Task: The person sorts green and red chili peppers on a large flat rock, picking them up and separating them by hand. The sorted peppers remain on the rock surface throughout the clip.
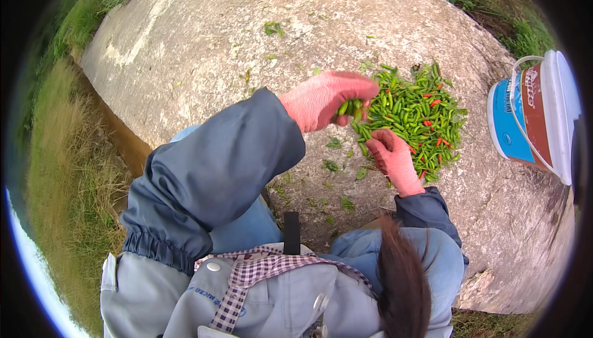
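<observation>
A pile of small green and red chili peppers lies on a large pale rock. At the pile's left edge, my left hand is curled around several green chili peppers, which show between its fingers and thumb. Lower and to the right, my right hand touches the near edge of the pile with its thumb and fingertips close together; whether a pepper is pinched between them is hard to tell. Both hands wear thin reddish gloves, with dark sleeves over the forearms.
A blue, brown and white plastic bucket with a handle and white lid lies tilted at the right. Green leaf scraps are scattered on the rock near my knees and beyond the pile. Grass borders the rock.
</observation>
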`<state>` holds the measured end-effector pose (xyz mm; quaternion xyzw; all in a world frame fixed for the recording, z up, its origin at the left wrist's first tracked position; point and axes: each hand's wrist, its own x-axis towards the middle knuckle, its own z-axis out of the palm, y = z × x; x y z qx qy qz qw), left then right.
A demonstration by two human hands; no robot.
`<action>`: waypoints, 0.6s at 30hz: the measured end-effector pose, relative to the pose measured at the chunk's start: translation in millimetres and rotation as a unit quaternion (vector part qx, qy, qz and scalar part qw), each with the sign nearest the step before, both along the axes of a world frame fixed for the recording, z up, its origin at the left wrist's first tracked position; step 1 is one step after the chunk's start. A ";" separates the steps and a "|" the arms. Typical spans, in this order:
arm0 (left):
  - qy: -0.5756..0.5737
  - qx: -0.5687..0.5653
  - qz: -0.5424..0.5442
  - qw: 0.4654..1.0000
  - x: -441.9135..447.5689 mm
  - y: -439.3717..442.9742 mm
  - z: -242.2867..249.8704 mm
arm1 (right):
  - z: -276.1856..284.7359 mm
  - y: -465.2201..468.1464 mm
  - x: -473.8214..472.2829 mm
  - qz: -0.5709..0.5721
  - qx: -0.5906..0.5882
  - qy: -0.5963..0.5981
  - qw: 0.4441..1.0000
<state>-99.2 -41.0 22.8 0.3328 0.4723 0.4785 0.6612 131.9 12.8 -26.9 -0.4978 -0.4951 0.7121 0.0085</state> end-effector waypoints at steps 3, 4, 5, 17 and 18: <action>0.164 0.061 -0.089 0.981 16.4 -2.9 3.1 | 30.9 8.0 6.9 -0.053 -0.024 0.070 0.996; 0.046 -0.094 -0.085 0.991 25.2 1.2 4.4 | 38.7 8.0 9.5 -0.048 0.012 0.089 0.995; 0.051 -0.082 -0.099 0.990 31.9 4.2 6.3 | 46.0 10.6 12.8 -0.051 0.010 0.060 0.997; 0.421 0.131 0.019 0.897 74.1 8.0 -8.7 | 39.9 7.7 13.7 -0.062 -0.035 0.065 0.995; 0.442 0.146 0.011 0.885 72.9 6.7 -10.4 | 34.3 5.7 14.0 -0.071 -0.044 0.075 0.994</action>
